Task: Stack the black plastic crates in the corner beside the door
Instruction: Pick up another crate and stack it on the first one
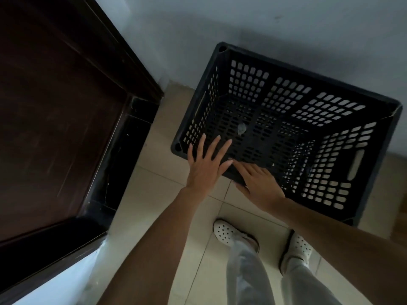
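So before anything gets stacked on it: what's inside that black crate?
The black crate holds only a small pale scrap on its slotted floor. The left hand and right hand over the near rim hide a strip below.

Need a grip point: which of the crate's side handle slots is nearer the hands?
The slot in the crate's right-hand wall, lit pale; the other, on the door-side wall, lies farther from both hands.

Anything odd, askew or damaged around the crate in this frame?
One small thing: a pale grey crumpled scrap lies on the floor of the black crate, which otherwise looks empty. The crate sits skewed to the wall. No damage shows.
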